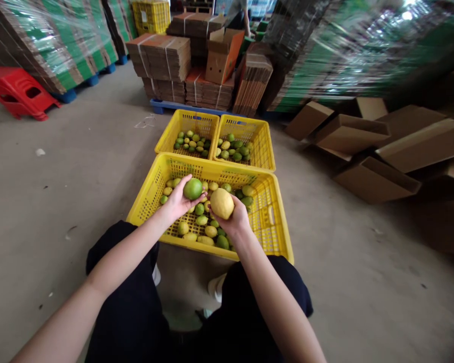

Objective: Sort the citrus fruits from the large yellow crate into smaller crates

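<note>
My left hand [178, 201] holds a green lemon [192, 189], its fingers curled under and around the fruit. Close beside it, my right hand [236, 222] grips a larger pale yellow lemon [222, 203]. Both hands are above a large yellow plastic crate [283, 227] with slotted walls. Green and yellow lemons [202, 220] lie scattered over its bottom, some hidden behind my hands. Two smaller yellow crates, the left one [166, 133] and the right one [267, 146], stand against its far side. Each has a layer of mostly green fruit in it.
Bundled flat cartons [162, 58] are stacked on a blue pallet [159, 106] beyond the crates. Open cardboard boxes [351, 131] lie in a pile at the right. A red stool [18, 91] stands far left, near wrapped pallets [60, 40]. At the back, a person [240, 12] is partly visible.
</note>
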Demonstrator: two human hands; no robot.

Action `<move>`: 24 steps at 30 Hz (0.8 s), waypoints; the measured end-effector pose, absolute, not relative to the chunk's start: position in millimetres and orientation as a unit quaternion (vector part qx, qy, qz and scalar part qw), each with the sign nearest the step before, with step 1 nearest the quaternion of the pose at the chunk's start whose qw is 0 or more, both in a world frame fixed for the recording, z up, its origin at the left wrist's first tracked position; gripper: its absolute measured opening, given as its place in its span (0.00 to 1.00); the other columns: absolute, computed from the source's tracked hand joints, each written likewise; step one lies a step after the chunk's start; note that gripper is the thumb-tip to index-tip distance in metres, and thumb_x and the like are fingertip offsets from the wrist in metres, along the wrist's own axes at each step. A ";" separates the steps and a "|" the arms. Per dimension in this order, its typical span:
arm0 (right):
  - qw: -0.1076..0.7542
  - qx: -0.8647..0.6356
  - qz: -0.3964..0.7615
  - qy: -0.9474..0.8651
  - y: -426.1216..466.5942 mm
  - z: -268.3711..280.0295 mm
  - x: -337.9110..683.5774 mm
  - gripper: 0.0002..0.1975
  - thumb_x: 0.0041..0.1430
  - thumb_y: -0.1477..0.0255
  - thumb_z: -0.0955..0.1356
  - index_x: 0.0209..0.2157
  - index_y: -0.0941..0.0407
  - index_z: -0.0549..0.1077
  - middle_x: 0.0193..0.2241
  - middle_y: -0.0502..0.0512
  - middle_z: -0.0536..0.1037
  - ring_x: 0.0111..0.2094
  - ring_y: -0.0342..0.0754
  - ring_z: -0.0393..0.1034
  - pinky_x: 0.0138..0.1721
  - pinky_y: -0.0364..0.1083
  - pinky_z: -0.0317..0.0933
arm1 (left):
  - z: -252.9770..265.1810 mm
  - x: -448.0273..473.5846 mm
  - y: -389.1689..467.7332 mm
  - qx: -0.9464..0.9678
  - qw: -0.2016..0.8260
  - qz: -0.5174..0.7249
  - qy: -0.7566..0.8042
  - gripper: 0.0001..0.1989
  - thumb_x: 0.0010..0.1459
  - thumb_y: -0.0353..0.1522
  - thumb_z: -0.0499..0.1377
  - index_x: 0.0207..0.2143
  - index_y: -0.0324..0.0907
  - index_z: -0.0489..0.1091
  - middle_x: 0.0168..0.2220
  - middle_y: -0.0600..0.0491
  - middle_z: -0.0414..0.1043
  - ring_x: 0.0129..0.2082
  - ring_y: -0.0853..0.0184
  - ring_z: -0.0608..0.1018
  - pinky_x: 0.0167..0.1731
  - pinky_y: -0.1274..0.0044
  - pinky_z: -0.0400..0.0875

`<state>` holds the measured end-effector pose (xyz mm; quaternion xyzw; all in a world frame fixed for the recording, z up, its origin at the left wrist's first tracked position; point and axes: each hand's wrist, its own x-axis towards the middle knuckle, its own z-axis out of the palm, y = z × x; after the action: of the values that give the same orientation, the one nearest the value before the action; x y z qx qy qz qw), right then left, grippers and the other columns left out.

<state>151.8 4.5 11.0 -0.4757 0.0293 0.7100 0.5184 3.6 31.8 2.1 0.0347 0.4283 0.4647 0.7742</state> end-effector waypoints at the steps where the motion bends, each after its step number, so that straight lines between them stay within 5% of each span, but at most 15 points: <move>1: 0.518 -0.475 0.711 0.033 4.7 10.7 151.3 0.09 0.62 0.73 0.61 0.32 0.56 0.72 0.21 0.53 0.79 0.20 0.47 0.73 0.20 0.43 0.68 | 2.0 3.7 31.5 0.043 0.769 0.471 0.430 0.12 0.65 0.35 0.57 0.45 0.35 0.71 0.29 0.47 0.77 0.25 0.66 0.81 0.26 0.79 0.80; 6: 0.536 -0.472 0.698 0.046 2.8 14.8 148.4 0.10 0.66 0.69 0.62 0.32 0.55 0.71 0.21 0.50 0.77 0.21 0.46 0.73 0.22 0.44 0.71 | 0.4 3.4 30.3 0.029 0.742 0.513 0.432 0.12 0.63 0.36 0.58 0.41 0.35 0.71 0.30 0.45 0.76 0.26 0.66 0.80 0.25 0.81 0.78; 12: 0.582 -0.456 0.673 0.036 0.9 19.6 150.2 0.03 0.59 0.71 0.70 0.33 0.54 0.71 0.23 0.47 0.78 0.22 0.43 0.72 0.25 0.42 0.72 | -0.1 2.3 30.6 0.000 0.734 0.514 0.444 0.10 0.64 0.35 0.54 0.39 0.37 0.70 0.28 0.50 0.74 0.23 0.68 0.77 0.24 0.79 0.77; 18: 0.528 -0.451 0.719 0.038 0.4 15.4 152.0 0.14 0.65 0.64 0.62 0.34 0.58 0.74 0.23 0.55 0.79 0.22 0.49 0.74 0.19 0.44 0.68 | 0.3 5.3 29.5 -0.029 0.745 0.497 0.443 0.16 0.68 0.33 0.45 0.40 0.36 0.71 0.27 0.45 0.76 0.25 0.64 0.80 0.24 0.77 0.78; 24: 0.517 -0.461 0.720 0.049 1.5 14.9 152.1 0.12 0.65 0.68 0.61 0.35 0.57 0.74 0.21 0.54 0.79 0.21 0.49 0.75 0.19 0.44 0.68 | 7.4 2.9 28.9 -0.017 0.717 0.540 0.441 0.08 0.64 0.33 0.54 0.37 0.39 0.71 0.27 0.50 0.76 0.22 0.66 0.78 0.26 0.74 0.80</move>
<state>152.1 1.5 14.9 -0.4609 0.0493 0.7198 0.5168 2.9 28.9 7.4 -0.0168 0.4407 0.5396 0.7172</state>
